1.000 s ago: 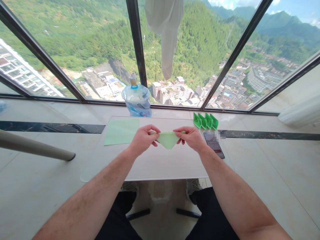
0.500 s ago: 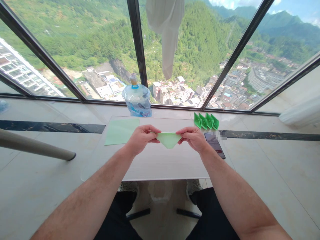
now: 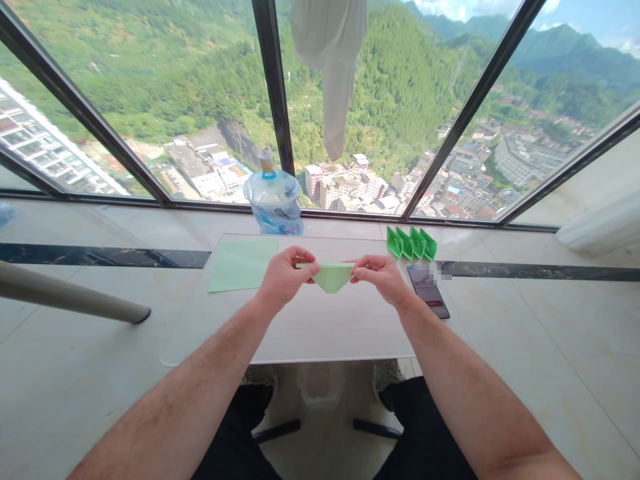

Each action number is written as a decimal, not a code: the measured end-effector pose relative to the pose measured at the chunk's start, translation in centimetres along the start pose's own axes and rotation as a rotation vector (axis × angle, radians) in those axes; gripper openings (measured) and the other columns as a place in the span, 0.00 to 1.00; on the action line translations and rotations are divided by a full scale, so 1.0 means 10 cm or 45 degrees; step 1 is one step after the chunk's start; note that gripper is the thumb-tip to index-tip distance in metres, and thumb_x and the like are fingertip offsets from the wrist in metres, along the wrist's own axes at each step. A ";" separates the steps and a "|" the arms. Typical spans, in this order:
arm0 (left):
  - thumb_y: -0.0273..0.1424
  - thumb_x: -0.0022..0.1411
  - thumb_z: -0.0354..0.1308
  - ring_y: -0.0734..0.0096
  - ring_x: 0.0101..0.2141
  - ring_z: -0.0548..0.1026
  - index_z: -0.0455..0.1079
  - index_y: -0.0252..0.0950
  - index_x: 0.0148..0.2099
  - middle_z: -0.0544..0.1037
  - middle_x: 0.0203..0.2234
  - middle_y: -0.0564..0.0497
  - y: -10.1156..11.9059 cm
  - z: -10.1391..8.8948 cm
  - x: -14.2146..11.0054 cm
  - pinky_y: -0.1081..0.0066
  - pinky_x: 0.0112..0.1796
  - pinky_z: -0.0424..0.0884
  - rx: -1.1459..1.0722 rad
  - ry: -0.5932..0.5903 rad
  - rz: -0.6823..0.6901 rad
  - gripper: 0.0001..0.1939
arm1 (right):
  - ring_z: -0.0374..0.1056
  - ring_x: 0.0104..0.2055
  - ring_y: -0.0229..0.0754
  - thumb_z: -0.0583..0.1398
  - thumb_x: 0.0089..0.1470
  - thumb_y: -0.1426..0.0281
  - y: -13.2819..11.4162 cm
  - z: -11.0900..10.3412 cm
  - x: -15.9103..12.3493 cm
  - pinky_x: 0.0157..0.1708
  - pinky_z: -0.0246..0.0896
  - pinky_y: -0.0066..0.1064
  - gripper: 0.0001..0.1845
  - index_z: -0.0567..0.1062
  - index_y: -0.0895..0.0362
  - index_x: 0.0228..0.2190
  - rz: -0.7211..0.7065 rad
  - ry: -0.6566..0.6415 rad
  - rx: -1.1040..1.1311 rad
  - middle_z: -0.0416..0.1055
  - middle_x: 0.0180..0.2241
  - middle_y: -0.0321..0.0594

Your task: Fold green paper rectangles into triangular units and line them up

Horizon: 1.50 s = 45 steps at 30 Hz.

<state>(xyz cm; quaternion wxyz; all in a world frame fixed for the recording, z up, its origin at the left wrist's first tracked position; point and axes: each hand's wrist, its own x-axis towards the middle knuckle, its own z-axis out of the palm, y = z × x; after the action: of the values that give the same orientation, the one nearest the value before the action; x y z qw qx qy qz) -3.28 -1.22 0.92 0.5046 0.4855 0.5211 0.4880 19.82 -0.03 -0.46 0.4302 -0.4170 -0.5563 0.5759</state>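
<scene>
A light green folded paper (image 3: 332, 279) is held up over the low table, its straight folded edge on top and its narrower, blunt end pointing down. My left hand (image 3: 289, 275) pinches its left end between thumb and fingers. At the right end, my right hand (image 3: 379, 275) grips the paper the same way. Flat on the table's left side lies a light green sheet of paper (image 3: 242, 265), near my left hand. Beyond my right hand stand several darker green folded paper pieces (image 3: 411, 243) in a row.
The low pale table (image 3: 320, 330) has a phone (image 3: 429, 291) at its right edge. A large water bottle (image 3: 274, 200) stands behind it by the window. A grey pole-like leg (image 3: 75, 293) reaches in from the left. A white curtain (image 3: 333, 73) hangs ahead.
My left hand has shifted its grip, its thumb now lying over the paper's top left edge. The paper's lower end looks blunter and the top edge flatter.
</scene>
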 end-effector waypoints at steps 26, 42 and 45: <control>0.36 0.45 0.70 0.67 0.29 0.77 0.76 0.36 0.38 0.82 0.34 0.48 -0.12 0.09 -0.01 0.71 0.30 0.72 0.259 -0.197 0.092 0.17 | 0.60 0.26 0.35 0.66 0.47 0.60 0.05 -0.01 0.05 0.26 0.52 0.28 0.16 0.84 0.60 0.32 0.150 -0.150 -0.407 0.73 0.23 0.36; 0.30 0.43 0.66 0.71 0.23 0.75 0.75 0.35 0.32 0.76 0.18 0.54 -0.12 0.20 -0.07 0.71 0.29 0.71 0.094 -0.076 -0.083 0.10 | 0.53 0.23 0.33 0.65 0.50 0.56 0.07 0.10 0.03 0.21 0.44 0.28 0.20 0.84 0.60 0.32 0.113 -0.206 -0.533 0.65 0.19 0.33; 0.32 0.44 0.66 0.71 0.22 0.74 0.76 0.35 0.32 0.77 0.19 0.54 -0.11 0.19 -0.06 0.69 0.30 0.73 0.049 -0.073 -0.093 0.10 | 0.54 0.23 0.33 0.64 0.51 0.55 0.07 0.09 0.03 0.21 0.44 0.27 0.20 0.84 0.60 0.32 0.111 -0.217 -0.582 0.66 0.20 0.34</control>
<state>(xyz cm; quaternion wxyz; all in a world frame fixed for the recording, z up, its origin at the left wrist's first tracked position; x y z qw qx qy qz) -1.33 -1.83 -0.15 0.5272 0.4896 0.5330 0.4452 18.81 -0.04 -1.15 0.2509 -0.4770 -0.6878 0.4862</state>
